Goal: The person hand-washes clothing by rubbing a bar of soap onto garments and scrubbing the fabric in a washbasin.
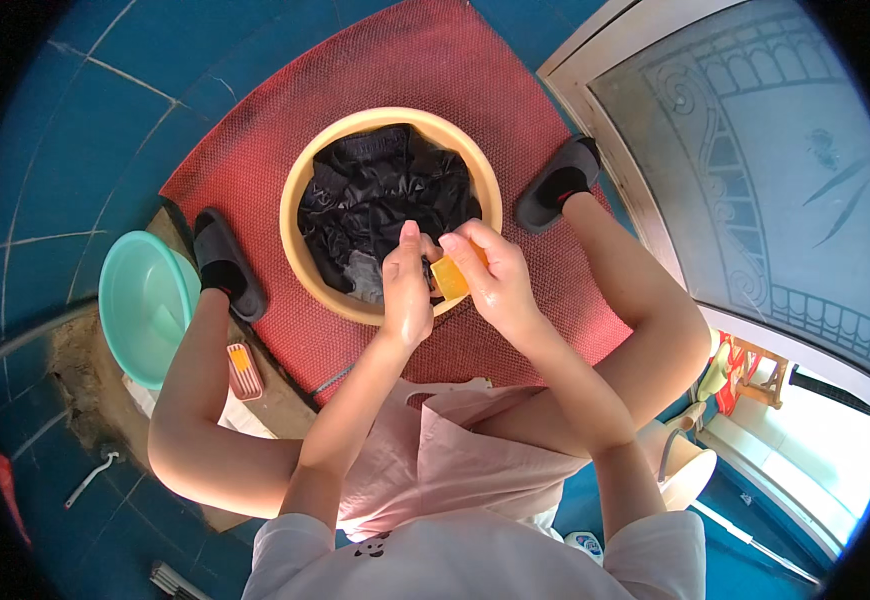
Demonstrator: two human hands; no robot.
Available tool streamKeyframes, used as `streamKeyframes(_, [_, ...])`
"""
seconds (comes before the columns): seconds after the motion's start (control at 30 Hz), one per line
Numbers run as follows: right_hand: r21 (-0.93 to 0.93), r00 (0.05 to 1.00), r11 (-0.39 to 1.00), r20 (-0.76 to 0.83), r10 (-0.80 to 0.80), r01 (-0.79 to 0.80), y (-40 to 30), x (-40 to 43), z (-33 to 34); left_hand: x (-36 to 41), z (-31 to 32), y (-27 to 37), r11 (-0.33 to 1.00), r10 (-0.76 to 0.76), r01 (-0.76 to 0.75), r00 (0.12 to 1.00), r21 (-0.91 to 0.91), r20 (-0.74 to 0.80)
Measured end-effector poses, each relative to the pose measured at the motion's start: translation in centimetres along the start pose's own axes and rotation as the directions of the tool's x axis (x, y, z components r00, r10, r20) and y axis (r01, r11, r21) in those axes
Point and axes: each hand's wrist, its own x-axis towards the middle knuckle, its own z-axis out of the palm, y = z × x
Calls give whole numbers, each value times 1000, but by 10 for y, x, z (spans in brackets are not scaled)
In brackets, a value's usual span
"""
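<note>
In my right hand (499, 281) is a translucent yellow bar of soap (451, 279), pinched between thumb and fingers. My left hand (406, 289) is beside it, thumb up and fingers curled around a bit of dark cloth, mostly hidden by the hand. Both hands are wet and held over the near rim of a round yellow plastic basin (292, 262). Black wet clothes (382, 187) fill the basin, with some cloudy water showing at the near left.
The basin stands on a red textured mat (255, 150) between my slippered feet. To the left are a turquoise basin (116, 307) and a pink soap dish (249, 382). A frosted glass door (765, 172) borders the right; a pale bucket (686, 472) stands behind at right.
</note>
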Motion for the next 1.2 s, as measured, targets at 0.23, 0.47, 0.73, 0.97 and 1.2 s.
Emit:
streamKeyframes(0.23, [-19,997,999,-74,39,-41,6,1,-1,-2,-7,4,980,-152,163,984,-113,95])
streamKeyframes(0.47, [-148,990,988,-129,-54,35,7,0,15,0,-16,-14,990,-140,143,981,-16,138])
streamKeyframes(0.73, [-281,978,954,-143,-149,104,14,-1,12,-10,-7,-9,986,-74,57,991,154,109])
streamKeyframes(0.97, [-250,981,963,-134,-137,100,12,-2,12,-8,-10,-16,985,-21,19,1000,173,13])
streamKeyframes(1.2, [-234,974,963,-151,-169,131,17,-8,5,-11,-5,-14,988,-3,-1,1000,154,27])
